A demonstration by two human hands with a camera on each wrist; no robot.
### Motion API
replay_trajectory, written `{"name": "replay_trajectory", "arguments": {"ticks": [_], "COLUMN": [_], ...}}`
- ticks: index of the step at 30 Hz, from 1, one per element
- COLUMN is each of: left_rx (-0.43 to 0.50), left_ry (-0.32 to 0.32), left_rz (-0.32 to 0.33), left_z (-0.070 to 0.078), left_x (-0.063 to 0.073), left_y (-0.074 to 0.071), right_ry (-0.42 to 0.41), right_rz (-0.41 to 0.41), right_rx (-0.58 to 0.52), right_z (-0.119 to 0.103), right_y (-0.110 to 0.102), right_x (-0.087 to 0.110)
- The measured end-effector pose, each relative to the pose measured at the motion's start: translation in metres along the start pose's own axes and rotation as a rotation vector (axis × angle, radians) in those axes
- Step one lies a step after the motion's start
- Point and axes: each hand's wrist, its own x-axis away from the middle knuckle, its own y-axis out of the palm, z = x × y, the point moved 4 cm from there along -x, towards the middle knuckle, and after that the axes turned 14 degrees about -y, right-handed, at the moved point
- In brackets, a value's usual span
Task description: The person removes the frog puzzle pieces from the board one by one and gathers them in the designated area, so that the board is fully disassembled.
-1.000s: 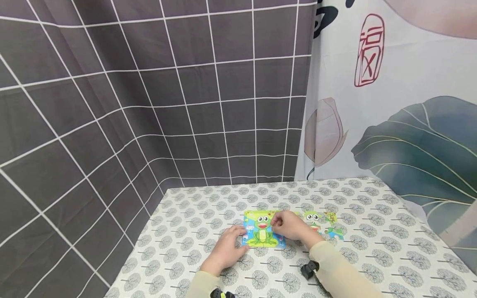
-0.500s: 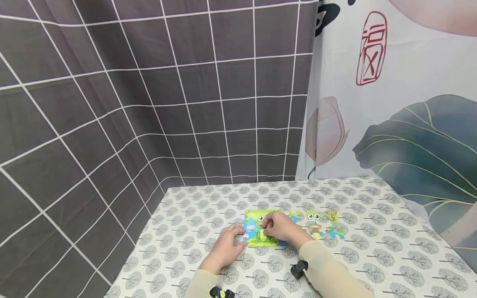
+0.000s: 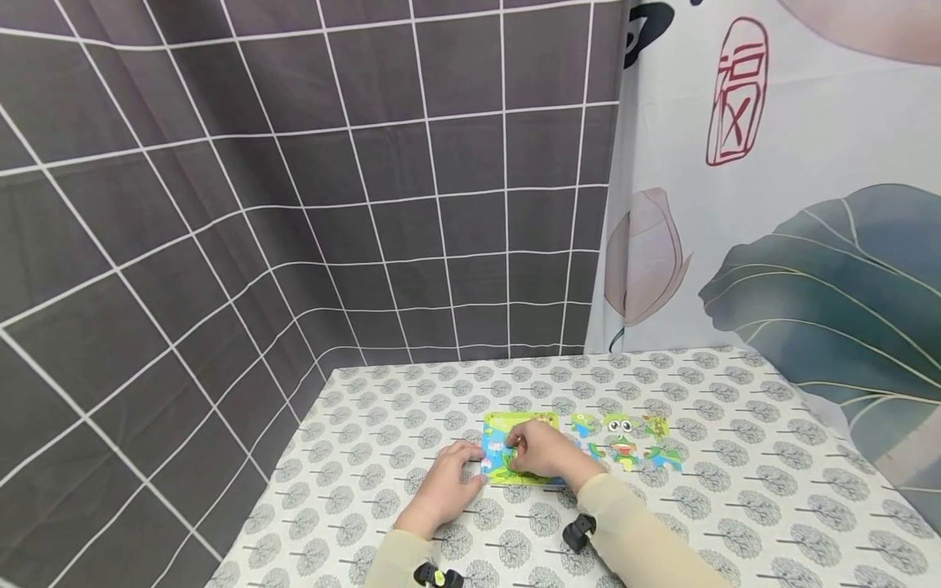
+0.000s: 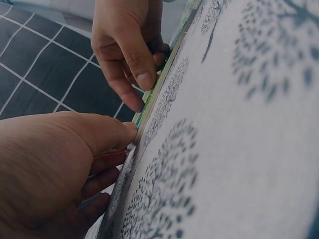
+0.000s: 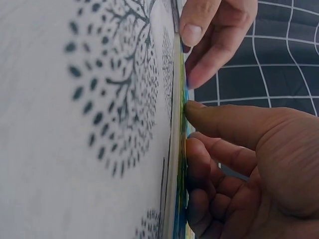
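Note:
A thin puzzle board (image 3: 494, 433) with a green and blue frog picture lies flat on the patterned cloth. At its left edge rests my left hand (image 3: 443, 486), fingers fairly straight, thumb by the near corner and index finger along the side. My right hand (image 3: 541, 451) is over the middle of the board, hiding the frog's face. Seen from the right wrist, that hand's thumb and curled fingers (image 5: 198, 159) touch the board's surface. Whether a piece is between them cannot be made out. In the left wrist view the board shows only as a thin edge (image 4: 149, 102).
Right of the board lie loose frog puzzle pieces: a frog-head piece (image 3: 619, 425), a green-and-blue piece (image 3: 664, 458) and several others. Cloth with a tree print (image 3: 412, 408) covers the table. A dark gridded curtain (image 3: 441, 278) and a white printed curtain (image 3: 662, 327) stand behind.
My right hand has moved left across the board, from its right part to the middle, covering the frog's face. My left hand stays at the left edge.

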Motion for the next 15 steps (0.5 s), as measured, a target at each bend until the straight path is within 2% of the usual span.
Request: {"name": "replay_trajectory", "arguments": {"ticks": [15], "left_rx": [0.029], "left_ry": [-0.028], "left_rz": [-0.007], "left_z": [0.0004], "left_x": [0.0015], "left_y": [-0.0007], "right_ry": [-0.009], "right_rz": [-0.012], "right_rx": [0.045], "right_z": [-0.0007], "right_y": [0.002], "right_x": [0.0005]}}
